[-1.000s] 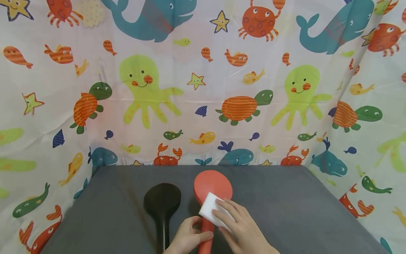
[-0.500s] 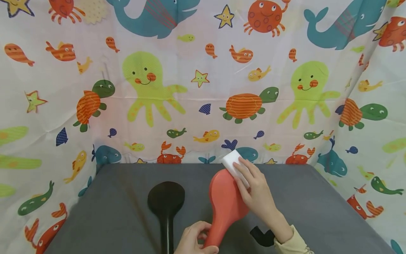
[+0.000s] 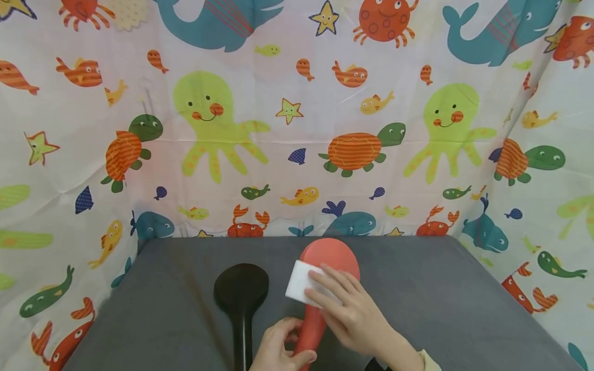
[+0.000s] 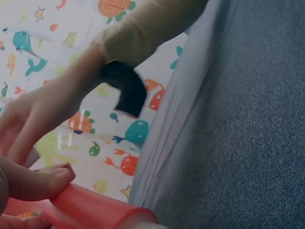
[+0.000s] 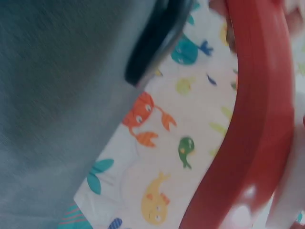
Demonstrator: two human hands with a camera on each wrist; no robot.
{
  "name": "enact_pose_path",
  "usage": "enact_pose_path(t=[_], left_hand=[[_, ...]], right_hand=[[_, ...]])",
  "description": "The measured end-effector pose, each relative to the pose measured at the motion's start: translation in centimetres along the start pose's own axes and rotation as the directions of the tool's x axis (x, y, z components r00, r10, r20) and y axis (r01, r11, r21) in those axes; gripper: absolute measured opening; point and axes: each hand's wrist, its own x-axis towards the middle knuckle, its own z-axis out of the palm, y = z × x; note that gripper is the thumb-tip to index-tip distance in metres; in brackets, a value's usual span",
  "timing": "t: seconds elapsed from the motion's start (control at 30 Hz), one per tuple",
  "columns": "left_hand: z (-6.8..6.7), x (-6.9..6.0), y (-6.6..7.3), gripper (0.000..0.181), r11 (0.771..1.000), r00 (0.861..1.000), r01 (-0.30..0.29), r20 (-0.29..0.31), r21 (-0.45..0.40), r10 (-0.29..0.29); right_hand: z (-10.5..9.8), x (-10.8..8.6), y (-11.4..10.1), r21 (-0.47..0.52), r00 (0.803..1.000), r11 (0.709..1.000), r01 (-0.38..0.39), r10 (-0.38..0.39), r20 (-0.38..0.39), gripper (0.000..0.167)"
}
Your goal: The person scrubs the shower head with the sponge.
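My left hand grips the handle of a red shower-head-shaped object, its round head tilted up toward the back. In the left wrist view the thumb presses on the red handle. With my right hand I hold a white block against the red object where head and handle meet, fingers spread over the block. The right wrist view shows the red object close up, with part of the white block at the right edge.
A black object of similar shape lies on the grey table, left of my hands. Patterned cloth with sea animals stands behind and at both sides. A black band is at my right wrist.
Over the last second the red object was raised and tilted, then lowered partly. The white block went from its neck to the upper right rim and back to the neck.
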Motion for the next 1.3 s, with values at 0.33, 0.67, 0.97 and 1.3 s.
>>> enact_pose_path(t=[0.33, 0.67, 0.97, 1.3], left_hand=[[0.2, 0.1, 0.3, 0.034, 1.000, 1.000, 0.005, 0.028, 0.013, -0.006], [-0.4, -0.2, 0.3, 0.039, 1.000, 1.000, -0.002, -0.010, -0.003, 0.002], [0.2, -0.1, 0.8, 0.034, 0.999, 0.999, 0.038, 0.029, -0.031, -0.037], [0.0, -0.1, 0.9, 0.037, 0.973, 0.999, 0.043, 0.007, -0.228, -0.043]], right_hand=[[-1.1, 1.0, 1.8, 0.015, 0.943, 0.950, -0.311, 0.311, -0.117, 0.042], [0.0, 0.3, -0.9, -0.023, 0.995, 0.994, 0.103, -0.102, 0.015, 0.035], [-2.3, 1.6, 3.2, -0.005, 0.934, 0.945, -0.326, 0.321, -0.158, 0.042], [-1.1, 0.4, -0.2, 0.039, 0.986, 0.999, -0.013, 0.019, -0.167, 0.033]])
